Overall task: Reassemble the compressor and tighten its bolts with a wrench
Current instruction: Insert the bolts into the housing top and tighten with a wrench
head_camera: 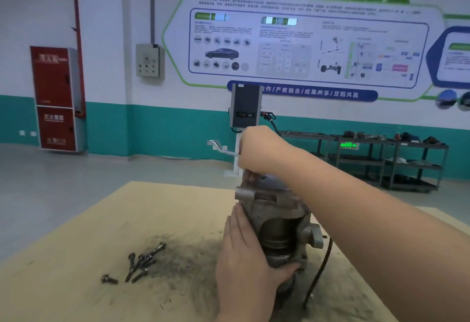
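Two bare forearms, no sleeves/gloves, left grip [248, 258], right grip [259, 150]

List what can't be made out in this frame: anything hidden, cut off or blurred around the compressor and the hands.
- Wrench head, head view: hidden under the right hand, so whether it sits on a bolt is unclear.
- Compressor top face: covered by the right hand and forearm.
- Compressor base: hidden behind the left hand.
- Loose bolts: overlapping, exact count uncertain.
- Wall poster text: too blurred to read.
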A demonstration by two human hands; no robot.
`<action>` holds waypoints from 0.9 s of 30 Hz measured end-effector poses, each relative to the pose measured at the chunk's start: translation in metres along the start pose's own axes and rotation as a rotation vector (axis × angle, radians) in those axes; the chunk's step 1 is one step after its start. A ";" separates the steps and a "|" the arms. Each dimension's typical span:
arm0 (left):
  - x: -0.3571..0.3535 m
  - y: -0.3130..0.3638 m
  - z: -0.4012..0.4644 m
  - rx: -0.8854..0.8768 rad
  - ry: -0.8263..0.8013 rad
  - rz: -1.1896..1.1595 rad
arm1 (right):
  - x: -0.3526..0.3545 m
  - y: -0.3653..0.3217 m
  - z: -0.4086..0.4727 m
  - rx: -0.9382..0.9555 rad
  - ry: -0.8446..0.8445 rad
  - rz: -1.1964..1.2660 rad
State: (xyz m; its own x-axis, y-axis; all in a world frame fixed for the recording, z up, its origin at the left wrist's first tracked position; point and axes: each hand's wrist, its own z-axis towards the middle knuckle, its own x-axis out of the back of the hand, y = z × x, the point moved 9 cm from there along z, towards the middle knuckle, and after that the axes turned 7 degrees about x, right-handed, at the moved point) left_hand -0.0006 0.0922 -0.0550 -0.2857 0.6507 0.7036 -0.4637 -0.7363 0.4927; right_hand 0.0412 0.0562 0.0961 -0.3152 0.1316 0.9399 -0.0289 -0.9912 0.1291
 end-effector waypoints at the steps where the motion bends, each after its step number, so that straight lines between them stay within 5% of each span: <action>1: -0.001 0.000 -0.001 -0.002 0.008 -0.026 | -0.003 0.010 0.008 -0.019 -0.050 -0.055; 3: -0.002 -0.003 0.000 0.009 0.011 -0.012 | -0.011 0.041 0.019 -0.113 -0.134 0.021; 9: -0.011 -0.006 0.000 0.005 -0.003 0.031 | -0.067 0.107 -0.015 -0.754 0.037 1.963; 13: -0.009 -0.006 -0.005 -0.006 0.003 0.022 | -0.074 0.132 -0.060 -0.732 0.269 2.355; 18: -0.008 -0.005 -0.005 0.001 0.001 0.007 | -0.064 0.132 -0.124 -0.454 0.719 2.109; 21: -0.007 -0.006 -0.004 0.020 -0.016 -0.013 | -0.025 0.101 -0.163 -0.207 0.985 1.339; 24: -0.013 -0.008 -0.003 0.019 -0.015 -0.050 | 0.011 0.045 -0.146 0.012 0.787 0.710; 27: -0.015 -0.008 -0.002 0.024 -0.007 -0.066 | 0.019 0.008 -0.093 0.095 0.471 0.352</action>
State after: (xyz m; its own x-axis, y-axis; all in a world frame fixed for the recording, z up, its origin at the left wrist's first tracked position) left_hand 0.0057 0.0888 -0.0705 -0.2494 0.6970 0.6723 -0.4610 -0.6960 0.5506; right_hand -0.0530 0.0490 0.0855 -0.6782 -0.2462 0.6924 0.2320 -0.9658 -0.1162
